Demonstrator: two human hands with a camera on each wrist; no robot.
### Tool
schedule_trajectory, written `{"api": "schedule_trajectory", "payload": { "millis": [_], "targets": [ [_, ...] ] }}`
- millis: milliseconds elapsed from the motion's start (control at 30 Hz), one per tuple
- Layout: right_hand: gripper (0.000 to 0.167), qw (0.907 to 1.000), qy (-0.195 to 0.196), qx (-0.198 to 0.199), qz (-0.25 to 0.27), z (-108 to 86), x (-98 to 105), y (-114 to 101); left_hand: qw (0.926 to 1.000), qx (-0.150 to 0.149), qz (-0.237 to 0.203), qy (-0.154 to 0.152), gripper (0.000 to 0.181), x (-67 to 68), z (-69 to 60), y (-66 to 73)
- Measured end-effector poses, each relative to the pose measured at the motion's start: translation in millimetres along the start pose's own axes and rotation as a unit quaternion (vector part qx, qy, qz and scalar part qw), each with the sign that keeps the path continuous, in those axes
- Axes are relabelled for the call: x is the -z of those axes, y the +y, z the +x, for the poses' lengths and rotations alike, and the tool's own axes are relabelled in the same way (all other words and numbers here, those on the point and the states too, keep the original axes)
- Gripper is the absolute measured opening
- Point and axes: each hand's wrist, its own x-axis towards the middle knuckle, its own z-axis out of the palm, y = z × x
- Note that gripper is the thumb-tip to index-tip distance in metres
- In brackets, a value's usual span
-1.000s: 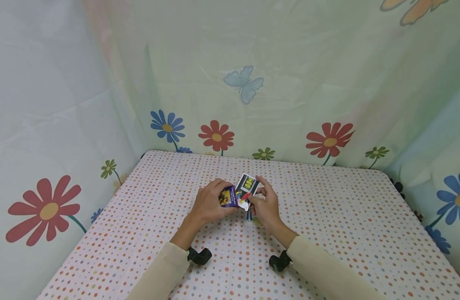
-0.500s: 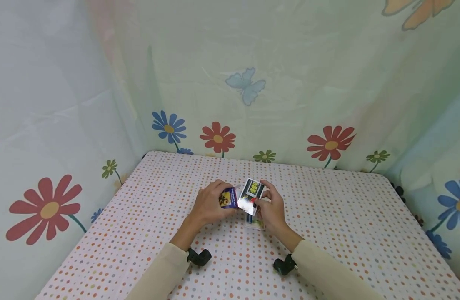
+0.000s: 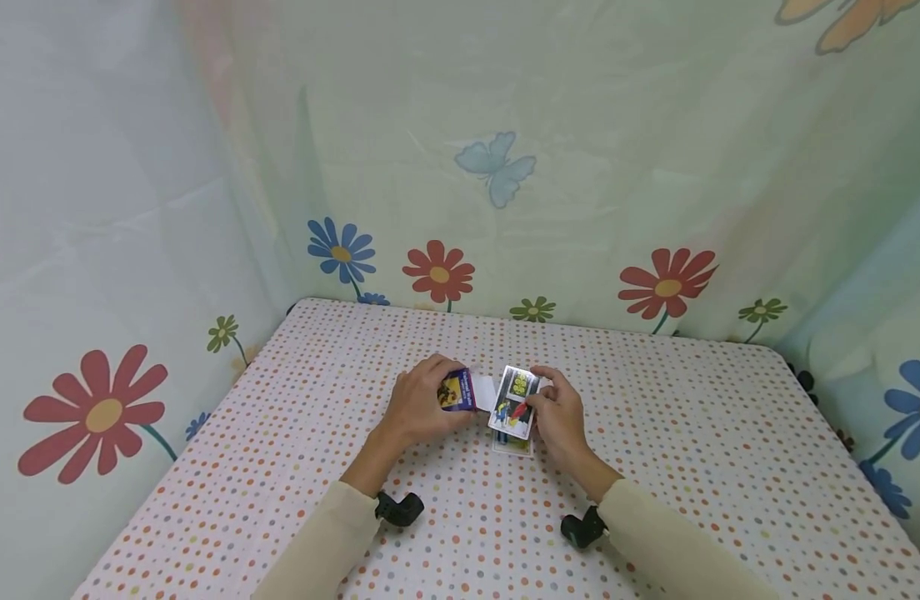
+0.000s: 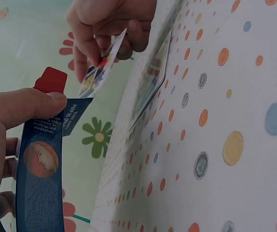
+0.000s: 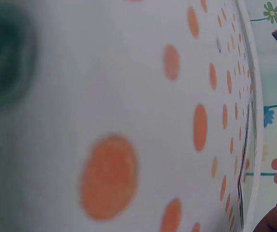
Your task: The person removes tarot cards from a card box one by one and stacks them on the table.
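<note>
My left hand (image 3: 418, 404) grips a small blue-purple tarot card box (image 3: 457, 392), printed "Universal Waite", thumb on one side and fingers on the other. A red flap (image 4: 51, 79) stands out at its end in the left wrist view. A white piece (image 3: 486, 392) projects from the box's right side; whether flap or card, I cannot tell. Between thumb and fingers my right hand (image 3: 563, 417) pinches a tarot card (image 3: 514, 403), picture side up, just right of the box. Beneath it another card (image 3: 514, 448) lies on the table, partly covered from above.
A dotted cloth covers the table (image 3: 692, 467). Floral curtains (image 3: 580, 208) stand behind it and at both sides. A black wrist camera (image 3: 400, 510) sits on the left wrist and another camera (image 3: 582, 528) on the right.
My right hand has drawn the card rightward and slightly nearer, away from the box. The white piece beside the box has come into view. The left hand has stayed nearly still.
</note>
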Motion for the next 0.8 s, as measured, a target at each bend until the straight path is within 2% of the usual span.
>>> {"api": "schedule_trajectory", "payload": {
  "millis": [200, 467, 800],
  "targets": [
    [0.05, 0.9987, -0.024, -0.011, -0.044, 1.0, 2.4, 0.1, 0.9999, -0.002, -0.009, 0.005, 0.069, 1.0, 0.9, -2.2],
    [0.048, 0.993, -0.039, -0.037, -0.105, 5.7, 2.9, 0.8, 0.9999, 0.0, -0.011, 0.004, 0.07, 1.2, 2.0, -3.8],
    [0.046, 0.985, -0.052, -0.041, -0.159, 10.9, 1.1, 2.5, 0.9999, 0.005, -0.013, 0.002, 0.071, 2.0, 1.8, -4.1]
  ]
}}
